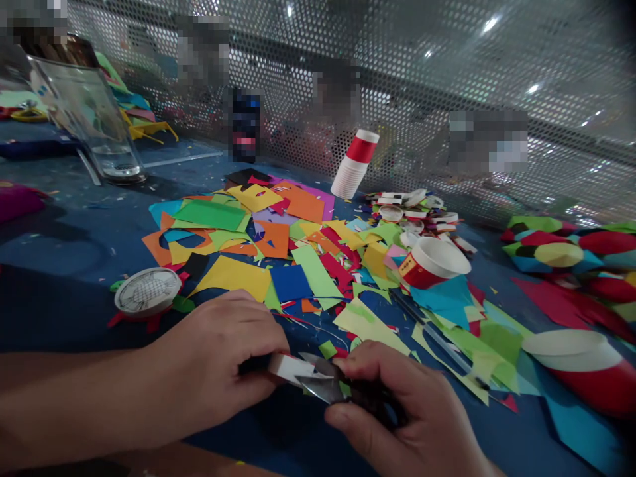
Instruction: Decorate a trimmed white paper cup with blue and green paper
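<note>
In the lower middle my left hand (223,354) is closed on a small white paper piece (285,368), most of it hidden by the fingers. My right hand (407,411) grips dark-handled scissors (320,387) from the right. Their parted blades point left and reach the end of the white piece. Left of my hands sits a small paper turtle (148,291), its white round top covered in drawn lines, with red and green parts at its edge. Beyond both hands spreads a heap of coloured paper scraps (243,278).
A red-and-white paper cup (440,262) rests among the scraps; another cup (586,368) lies at the right. Behind stand a cup stack (355,164) and a pile of cut cup pieces (417,205). A pen (447,348), a clear glass (112,142) and a perforated metal panel (397,73) also show.
</note>
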The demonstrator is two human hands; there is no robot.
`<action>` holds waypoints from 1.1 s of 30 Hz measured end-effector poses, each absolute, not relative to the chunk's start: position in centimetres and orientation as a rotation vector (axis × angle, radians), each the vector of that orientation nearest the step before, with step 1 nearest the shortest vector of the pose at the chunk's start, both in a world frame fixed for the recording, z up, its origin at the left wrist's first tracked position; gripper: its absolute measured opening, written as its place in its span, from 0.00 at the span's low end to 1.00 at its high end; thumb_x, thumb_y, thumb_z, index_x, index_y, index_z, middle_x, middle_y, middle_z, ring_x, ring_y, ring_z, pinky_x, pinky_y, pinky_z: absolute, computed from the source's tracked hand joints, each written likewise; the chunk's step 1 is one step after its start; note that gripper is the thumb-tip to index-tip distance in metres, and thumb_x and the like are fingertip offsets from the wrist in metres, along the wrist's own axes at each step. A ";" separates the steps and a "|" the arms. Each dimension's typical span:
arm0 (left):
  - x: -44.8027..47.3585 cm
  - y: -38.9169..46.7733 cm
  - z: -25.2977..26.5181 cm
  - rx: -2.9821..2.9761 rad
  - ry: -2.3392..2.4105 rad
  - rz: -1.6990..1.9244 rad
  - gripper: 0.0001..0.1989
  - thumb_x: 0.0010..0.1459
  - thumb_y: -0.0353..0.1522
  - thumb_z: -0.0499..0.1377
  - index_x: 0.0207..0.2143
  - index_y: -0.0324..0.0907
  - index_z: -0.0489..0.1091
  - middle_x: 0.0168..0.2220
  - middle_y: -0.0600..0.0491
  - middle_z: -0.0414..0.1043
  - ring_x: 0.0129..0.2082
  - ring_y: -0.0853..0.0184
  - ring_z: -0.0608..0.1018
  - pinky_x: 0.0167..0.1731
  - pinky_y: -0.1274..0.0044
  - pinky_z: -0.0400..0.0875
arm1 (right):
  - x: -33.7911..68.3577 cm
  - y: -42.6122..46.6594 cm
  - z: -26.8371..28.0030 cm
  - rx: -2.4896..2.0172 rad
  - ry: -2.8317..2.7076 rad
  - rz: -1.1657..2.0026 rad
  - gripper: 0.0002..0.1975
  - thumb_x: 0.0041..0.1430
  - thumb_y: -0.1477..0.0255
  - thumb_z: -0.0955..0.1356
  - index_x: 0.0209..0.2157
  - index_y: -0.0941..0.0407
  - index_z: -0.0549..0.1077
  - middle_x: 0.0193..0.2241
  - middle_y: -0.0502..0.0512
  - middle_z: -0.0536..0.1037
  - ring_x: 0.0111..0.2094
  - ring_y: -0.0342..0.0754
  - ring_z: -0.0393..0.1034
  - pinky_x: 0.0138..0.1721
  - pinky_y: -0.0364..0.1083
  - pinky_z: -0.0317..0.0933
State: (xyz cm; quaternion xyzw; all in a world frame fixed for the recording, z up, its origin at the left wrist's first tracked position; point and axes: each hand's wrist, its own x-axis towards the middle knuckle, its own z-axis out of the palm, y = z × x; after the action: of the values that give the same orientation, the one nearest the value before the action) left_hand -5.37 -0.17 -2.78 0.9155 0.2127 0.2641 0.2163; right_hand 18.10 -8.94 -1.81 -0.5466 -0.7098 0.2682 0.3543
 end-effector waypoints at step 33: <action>-5.4 -0.4 -2.2 2.503 0.592 0.668 0.09 0.54 0.22 0.56 0.31 0.43 0.72 0.28 0.59 0.77 0.30 0.69 0.76 0.35 0.78 0.65 | 18.2 -9.3 -2.0 -1.356 -1.918 0.517 0.10 0.59 0.63 0.76 0.35 0.52 0.76 0.28 0.48 0.82 0.26 0.44 0.76 0.27 0.40 0.68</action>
State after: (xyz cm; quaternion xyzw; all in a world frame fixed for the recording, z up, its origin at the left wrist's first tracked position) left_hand -5.41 -0.35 -2.23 0.9145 0.2163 0.2440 0.2396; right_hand 18.19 -9.29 -1.99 -0.5260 -0.7439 0.2007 0.3600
